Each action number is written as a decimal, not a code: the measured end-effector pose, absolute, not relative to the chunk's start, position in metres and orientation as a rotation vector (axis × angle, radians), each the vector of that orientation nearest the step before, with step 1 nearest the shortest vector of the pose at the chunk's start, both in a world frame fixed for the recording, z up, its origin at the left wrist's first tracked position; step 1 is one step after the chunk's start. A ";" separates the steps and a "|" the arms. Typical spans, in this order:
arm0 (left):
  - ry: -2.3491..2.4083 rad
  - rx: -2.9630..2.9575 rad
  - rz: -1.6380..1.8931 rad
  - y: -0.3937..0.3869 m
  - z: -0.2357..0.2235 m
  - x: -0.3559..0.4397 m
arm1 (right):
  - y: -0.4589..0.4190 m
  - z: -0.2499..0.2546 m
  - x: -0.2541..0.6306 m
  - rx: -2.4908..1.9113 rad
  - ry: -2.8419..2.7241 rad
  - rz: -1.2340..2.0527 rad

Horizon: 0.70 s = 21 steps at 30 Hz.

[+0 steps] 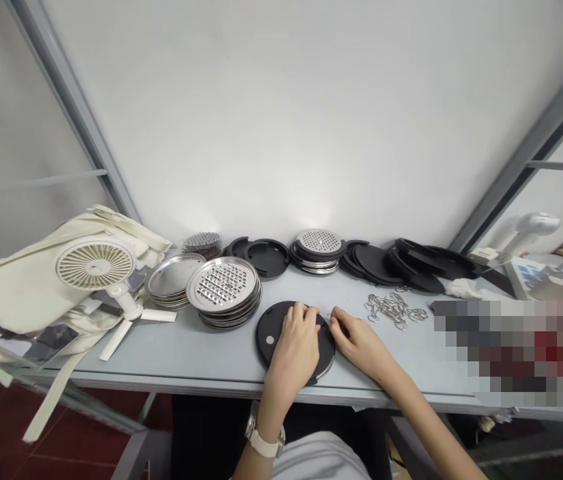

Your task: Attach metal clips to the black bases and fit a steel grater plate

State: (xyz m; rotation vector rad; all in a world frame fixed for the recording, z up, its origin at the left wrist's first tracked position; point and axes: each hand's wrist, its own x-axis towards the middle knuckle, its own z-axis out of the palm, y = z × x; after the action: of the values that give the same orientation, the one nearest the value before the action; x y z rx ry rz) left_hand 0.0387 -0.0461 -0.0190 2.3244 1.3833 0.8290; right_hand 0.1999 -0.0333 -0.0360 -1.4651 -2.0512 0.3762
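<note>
A round black disc (pixel 274 323) with a pale dot and a metallic lower edge lies near the table's front. My left hand (pixel 301 337) rests over it, fingers bent and pressed on its top, gripping it. At the disc's right edge, my right hand (pixel 361 343) is closed in a pinch. A thin wire-like piece, seemingly a small metal hook, shows at its fingertips; the rest is hidden. Further right lies a heap of small metal hooks (pixel 394 308). Left of the disc stands a stack of round metal grater plates (pixel 224 287).
Plain metal discs (pixel 174 277) are stacked at left. Along the wall are black round trays (pixel 268 257), a perforated metal plate (pixel 320 242) on a stack, and more black parts (pixel 378 263). A white fan (pixel 96 263) and cream bag (pixel 26 273) occupy the left end.
</note>
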 end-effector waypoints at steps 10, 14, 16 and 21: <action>1.380 2.323 0.844 -0.044 -0.021 0.039 | -0.028 -0.036 0.204 -1.308 -1.857 0.245; 1.361 2.300 0.887 -0.046 -0.021 0.039 | -0.027 -0.041 0.210 -1.448 -1.685 0.335; 1.333 2.259 0.933 -0.046 -0.022 0.038 | -0.027 -0.042 0.214 -1.544 -1.553 0.314; 1.160 2.019 1.120 -0.045 -0.018 0.034 | -0.022 -0.047 0.225 -1.584 -1.359 0.248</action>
State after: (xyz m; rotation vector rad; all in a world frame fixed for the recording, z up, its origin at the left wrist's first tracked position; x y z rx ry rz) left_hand 0.0339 -0.0450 -0.0185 2.0190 1.1597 1.1198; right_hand 0.2245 -0.0219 -0.0471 -1.5839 -1.3589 0.2478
